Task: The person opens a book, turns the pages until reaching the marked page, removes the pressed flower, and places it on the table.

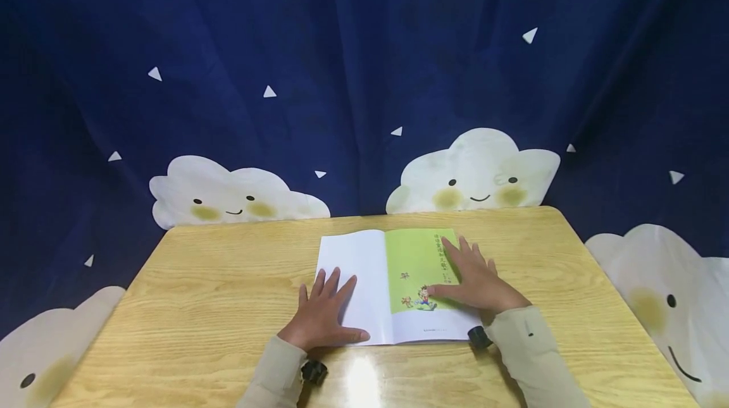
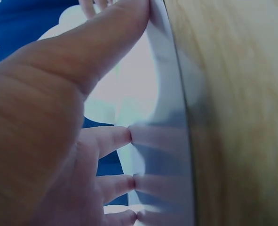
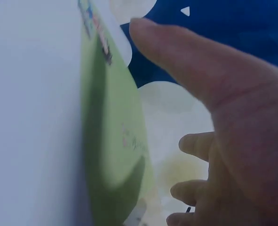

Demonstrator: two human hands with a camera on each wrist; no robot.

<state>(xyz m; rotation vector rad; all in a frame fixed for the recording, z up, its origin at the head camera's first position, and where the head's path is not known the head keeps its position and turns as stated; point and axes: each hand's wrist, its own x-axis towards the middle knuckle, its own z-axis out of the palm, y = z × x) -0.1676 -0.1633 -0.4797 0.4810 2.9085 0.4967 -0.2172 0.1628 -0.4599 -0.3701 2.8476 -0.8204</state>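
An open book [image 1: 364, 250] lies on the wooden table, its left page blank white and its right page green with a white strip at the bottom. Small cartoon figures and a column of Chinese characters are printed on the green part. My left hand [image 1: 321, 318] rests on the white page with fingers spread, thumb near the bottom edge. In the left wrist view its fingertips touch the glossy page [image 2: 162, 155]. Over the right page's outer side, my right hand [image 1: 478, 280] is spread with straight fingers. The right wrist view shows its thumb [image 3: 176, 44] apart from the page surface.
The wooden table [image 1: 216, 281] extends around the book on all sides. Behind it hangs a dark blue curtain [image 1: 364, 111] with white triangles and smiling clouds. A small black piece [image 1: 314, 371] sits at the left wrist, and another [image 1: 479, 337] at the right.
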